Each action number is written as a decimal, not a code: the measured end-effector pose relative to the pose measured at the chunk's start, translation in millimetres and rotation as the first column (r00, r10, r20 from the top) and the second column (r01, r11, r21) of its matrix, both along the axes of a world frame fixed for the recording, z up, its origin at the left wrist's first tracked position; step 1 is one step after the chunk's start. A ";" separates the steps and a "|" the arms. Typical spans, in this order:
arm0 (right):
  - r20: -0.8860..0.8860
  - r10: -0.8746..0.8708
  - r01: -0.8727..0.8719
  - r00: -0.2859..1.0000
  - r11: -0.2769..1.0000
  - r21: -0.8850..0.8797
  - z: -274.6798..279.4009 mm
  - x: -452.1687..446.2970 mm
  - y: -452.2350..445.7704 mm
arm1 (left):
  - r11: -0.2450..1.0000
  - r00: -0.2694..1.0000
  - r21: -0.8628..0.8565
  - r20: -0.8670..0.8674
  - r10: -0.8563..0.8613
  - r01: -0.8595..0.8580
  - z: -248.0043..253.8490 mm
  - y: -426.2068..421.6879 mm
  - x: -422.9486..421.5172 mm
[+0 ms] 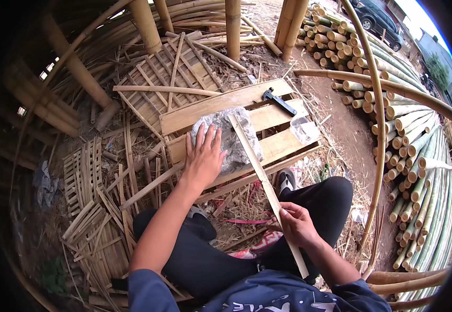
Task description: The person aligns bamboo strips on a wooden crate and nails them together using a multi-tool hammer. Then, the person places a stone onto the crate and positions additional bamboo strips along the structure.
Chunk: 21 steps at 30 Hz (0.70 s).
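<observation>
The strip [261, 174] is long, thin and pale yellow, flat and straight-edged, with a slightly darker mark or nick partway along it (too small to read clearly). It slants across the view: from the right hand's [296, 223] grip, one end runs forward over the stone [231, 136], while the other runs back past the thigh toward the shirt. The stone, ahead of that grip, is a rough, speckled grey block with uneven edges, sitting on the slatted bench [200, 114].

The right hand is closed around the strip, holding it between thumb and fingers, with some fingertips showing on its far side. Its forearm comes in from the lower right, elbow bent close to the body. The left hand [203, 156], forward and to the left of that grip, grasps nothing; it lies palm down on the stone's near left part, fingers slightly spread and pointing forward, beside the strip but apart from it. The left arm reaches out, fairly extended.

Farther forward than the grip, on the bench's right part, lie a black tool [279, 101] and a clear container [304, 130] (its contents hard to make out).
</observation>
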State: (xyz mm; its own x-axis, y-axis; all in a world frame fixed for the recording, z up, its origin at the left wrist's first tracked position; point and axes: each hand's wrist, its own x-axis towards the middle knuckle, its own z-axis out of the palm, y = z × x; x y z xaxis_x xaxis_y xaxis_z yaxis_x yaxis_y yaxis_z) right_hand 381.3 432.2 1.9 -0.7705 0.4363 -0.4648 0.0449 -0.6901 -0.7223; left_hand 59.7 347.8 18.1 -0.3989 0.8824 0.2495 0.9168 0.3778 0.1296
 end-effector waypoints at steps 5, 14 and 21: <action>-0.025 -0.048 0.047 0.999 0.997 -0.055 -11.9 -6.3 7.2 | 0.992 0.997 -0.128 0.068 0.027 -0.018 -24.5 34.5 -13.6; 0.139 0.095 -0.112 0.986 0.986 0.123 6.6 -12.4 23.1 | 0.993 0.999 -0.111 0.037 -0.028 0.032 -32.3 47.2 -13.7; 0.225 0.247 -0.315 0.943 0.882 0.352 -7.4 -4.5 26.7 | 0.992 0.988 0.014 0.083 -0.130 0.129 -36.2 36.0 -30.4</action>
State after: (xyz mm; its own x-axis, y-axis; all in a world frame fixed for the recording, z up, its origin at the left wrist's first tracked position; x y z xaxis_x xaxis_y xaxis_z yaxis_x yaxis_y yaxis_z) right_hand 376.8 458.9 -5.5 -0.8119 0.3817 -0.4417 0.3397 -0.3065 -0.8892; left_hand 29.3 383.8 -18.0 -0.3013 0.9259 0.2279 0.9437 0.2554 0.2102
